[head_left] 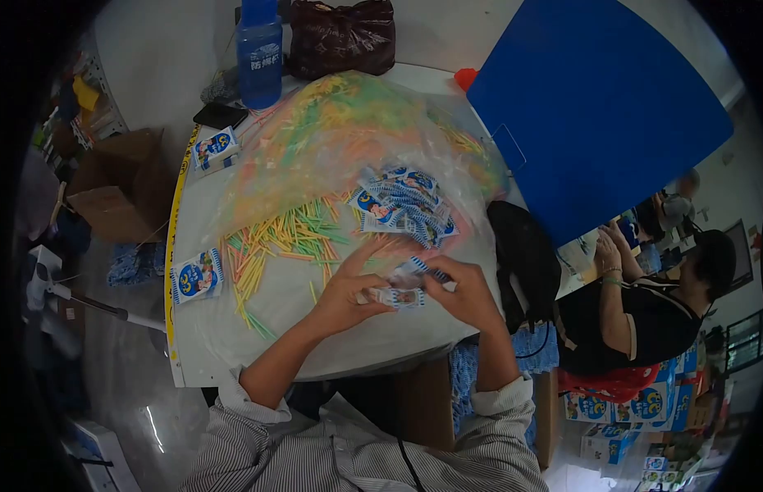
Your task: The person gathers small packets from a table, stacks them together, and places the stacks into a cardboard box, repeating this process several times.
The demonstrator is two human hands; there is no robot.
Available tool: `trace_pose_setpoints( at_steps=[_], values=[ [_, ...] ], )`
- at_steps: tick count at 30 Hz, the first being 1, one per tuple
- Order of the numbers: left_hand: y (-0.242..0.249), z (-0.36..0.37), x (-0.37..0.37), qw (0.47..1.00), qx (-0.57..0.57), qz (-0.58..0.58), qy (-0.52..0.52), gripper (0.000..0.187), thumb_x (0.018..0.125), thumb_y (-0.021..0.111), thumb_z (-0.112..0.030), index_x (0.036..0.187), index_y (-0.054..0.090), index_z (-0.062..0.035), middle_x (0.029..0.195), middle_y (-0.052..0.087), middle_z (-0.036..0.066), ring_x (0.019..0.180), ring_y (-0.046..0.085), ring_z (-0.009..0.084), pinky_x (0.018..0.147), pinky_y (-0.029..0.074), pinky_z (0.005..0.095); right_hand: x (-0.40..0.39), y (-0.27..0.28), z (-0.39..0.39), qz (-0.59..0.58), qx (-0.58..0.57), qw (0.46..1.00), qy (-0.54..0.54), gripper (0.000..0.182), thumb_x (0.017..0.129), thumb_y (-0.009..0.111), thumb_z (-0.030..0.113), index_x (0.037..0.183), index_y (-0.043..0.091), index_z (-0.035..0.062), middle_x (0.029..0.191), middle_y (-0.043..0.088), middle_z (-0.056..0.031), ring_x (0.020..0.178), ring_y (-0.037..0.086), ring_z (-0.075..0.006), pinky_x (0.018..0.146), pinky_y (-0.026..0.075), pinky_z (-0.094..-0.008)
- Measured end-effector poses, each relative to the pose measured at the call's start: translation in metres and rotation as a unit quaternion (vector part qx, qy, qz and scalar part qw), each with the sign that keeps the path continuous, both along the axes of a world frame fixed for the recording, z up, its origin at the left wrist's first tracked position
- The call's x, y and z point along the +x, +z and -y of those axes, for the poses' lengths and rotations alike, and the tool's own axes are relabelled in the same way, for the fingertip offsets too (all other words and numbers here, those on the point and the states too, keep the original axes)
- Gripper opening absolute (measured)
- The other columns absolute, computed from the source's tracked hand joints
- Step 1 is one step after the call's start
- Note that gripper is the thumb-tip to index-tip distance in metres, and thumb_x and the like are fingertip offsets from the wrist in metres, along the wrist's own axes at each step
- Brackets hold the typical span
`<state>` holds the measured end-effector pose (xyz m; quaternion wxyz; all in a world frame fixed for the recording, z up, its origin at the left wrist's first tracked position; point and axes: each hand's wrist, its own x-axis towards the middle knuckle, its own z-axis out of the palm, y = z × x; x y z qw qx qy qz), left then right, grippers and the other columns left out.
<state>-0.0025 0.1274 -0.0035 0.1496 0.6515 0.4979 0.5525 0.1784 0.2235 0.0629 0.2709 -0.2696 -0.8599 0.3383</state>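
Over the front of the table, my left hand (347,293) is closed on a small clear packet with blue and white print (400,298). My right hand (463,289) pinches another part of the packets, a blue-striped clear wrapper (408,271), right against the left one. Whether these are two separate packets is hard to tell. Just beyond my hands lies a pile of blue and white printed packets (406,201) on a big clear plastic bag (316,123). Loose pink, yellow and green thin sticks (275,246) spill from the bag to the left of my hands.
A larger printed packet (197,276) lies at the left edge, another (215,149) farther back. Behind stand a blue bottle (259,61), a phone (221,115) and a dark bag (342,37). A blue panel (603,107) and another person (644,312) are at right.
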Motion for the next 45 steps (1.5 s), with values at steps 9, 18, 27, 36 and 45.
trace_pose_setpoints(
  at_steps=[9,18,27,36,45],
  values=[
    [-0.002,0.011,0.007,0.934,-0.18,0.306,0.031,0.046,0.066,0.071,-0.005,0.106,0.05,-0.0064,0.085,0.059,0.004,0.074,0.054,0.0089,0.064,0.045,0.0227,-0.047,-0.072,-0.099,-0.076,0.045,0.981,-0.174,0.017,0.077,0.058,0.01,0.092,0.06,0.0042,0.085,0.06,-0.0104,0.073,0.058,-0.0193,0.065,0.045,-0.0248],
    [-0.008,0.019,-0.023,0.906,-0.245,0.342,-0.034,0.036,0.068,0.069,-0.002,0.101,0.054,-0.0021,0.094,0.06,0.002,0.081,0.054,0.0071,0.074,0.043,0.0228,-0.051,-0.047,-0.08,-0.167,0.197,0.951,-0.172,0.015,0.08,0.053,0.006,0.095,0.054,0.0035,0.083,0.058,-0.0071,0.073,0.056,-0.0155,0.065,0.042,-0.0228],
    [-0.013,0.005,0.025,0.912,-0.197,0.327,-0.15,0.056,0.065,0.07,0.001,0.114,0.043,-0.0056,0.107,0.052,0.009,0.089,0.055,0.0148,0.078,0.045,0.0277,-0.013,-0.027,0.035,-0.269,-0.278,0.922,-0.018,0.018,0.083,0.048,0.003,0.101,0.05,0.001,0.088,0.054,0.0001,0.075,0.048,-0.0043,0.065,0.039,-0.018],
    [-0.038,0.0,0.065,0.987,-0.105,0.115,-0.028,0.061,0.07,0.067,-0.008,0.122,0.035,-0.0042,0.103,0.053,0.012,0.093,0.052,0.0186,0.077,0.044,0.0283,0.02,-0.099,0.057,-0.332,-0.251,0.899,-0.14,0.031,0.084,0.048,0.01,0.112,0.043,-0.0009,0.108,0.049,-0.0074,0.101,0.044,-0.0131,0.087,0.035,-0.0271],
    [-0.043,0.004,0.06,0.988,-0.156,-0.019,-0.006,0.032,0.079,0.057,-0.013,0.106,0.045,-0.0021,0.095,0.056,0.012,0.087,0.055,0.0235,0.074,0.042,0.0307,0.014,-0.123,0.064,-0.419,-0.316,0.847,-0.08,0.037,0.08,0.051,0.005,0.114,0.04,0.0011,0.108,0.048,-0.0068,0.104,0.043,-0.0145,0.091,0.031,-0.027]
  ],
)
